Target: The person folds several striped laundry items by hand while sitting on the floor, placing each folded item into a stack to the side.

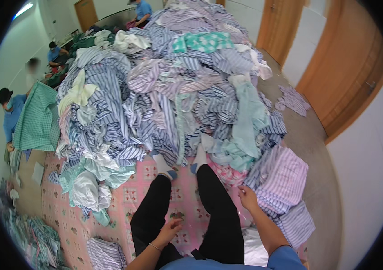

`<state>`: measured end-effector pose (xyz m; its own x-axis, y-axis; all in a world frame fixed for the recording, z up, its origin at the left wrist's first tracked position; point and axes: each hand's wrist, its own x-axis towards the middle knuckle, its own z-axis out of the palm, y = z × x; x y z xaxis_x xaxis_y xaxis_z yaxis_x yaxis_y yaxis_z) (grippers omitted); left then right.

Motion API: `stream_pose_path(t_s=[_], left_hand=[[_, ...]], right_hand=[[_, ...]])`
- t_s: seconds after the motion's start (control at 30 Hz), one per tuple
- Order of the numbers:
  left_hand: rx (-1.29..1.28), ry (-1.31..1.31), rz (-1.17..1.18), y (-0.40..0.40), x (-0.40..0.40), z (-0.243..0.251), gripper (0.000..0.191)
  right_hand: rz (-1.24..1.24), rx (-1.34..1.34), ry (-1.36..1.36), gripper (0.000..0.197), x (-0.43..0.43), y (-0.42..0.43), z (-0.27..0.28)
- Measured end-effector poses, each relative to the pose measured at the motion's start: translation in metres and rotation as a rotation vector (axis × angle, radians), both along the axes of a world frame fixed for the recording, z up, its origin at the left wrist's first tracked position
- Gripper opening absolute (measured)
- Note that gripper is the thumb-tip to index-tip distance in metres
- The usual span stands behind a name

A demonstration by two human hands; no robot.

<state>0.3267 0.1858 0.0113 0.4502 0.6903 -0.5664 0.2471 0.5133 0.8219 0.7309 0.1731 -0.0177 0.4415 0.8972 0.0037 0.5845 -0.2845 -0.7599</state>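
My left hand hovers over the pink printed floor sheet, by my left thigh, holding nothing, with its fingers loosely bent and apart. My right hand is beside my right knee with nothing in its slightly curled fingers. Closest to it is a stack of folded striped cloth, pink-white on top and blue-white beneath. Beyond my socked feet rises a large heap of loose striped cloth. A pale teal cloth hangs down its right front, and a pink-and-white cloth lies at its foot.
A folded striped cloth lies at my left, white cloth by my right hip. A co-worker at left spreads a green checked cloth; other people are farther back. Wooden doors line the right wall.
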Motion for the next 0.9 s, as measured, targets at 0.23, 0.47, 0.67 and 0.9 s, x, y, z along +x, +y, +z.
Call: stream_pose_path(t_s=[0.23, 0.47, 0.67, 0.9], left_hand=[[0.037, 0.015, -0.051, 0.054, -0.026, -0.014, 0.037], [-0.017, -0.068, -0.022, 0.085, -0.025, -0.037, 0.035], [-0.121, -0.117, -0.016, 0.131, -0.011, -0.05, 0.036], [-0.236, -0.03, -0.018, 0.123, -0.037, -0.032, 0.04]], right_hand=[[0.21, -0.167, 0.444, 0.031, -0.132, 0.252, -0.022], [0.109, -0.168, 0.796, 0.082, -0.204, 0.469, -0.074], [-0.036, -0.133, 0.941, 0.1, -0.202, 0.567, -0.075], [0.125, -0.079, 0.539, 0.06, -0.239, 0.513, -0.01]])
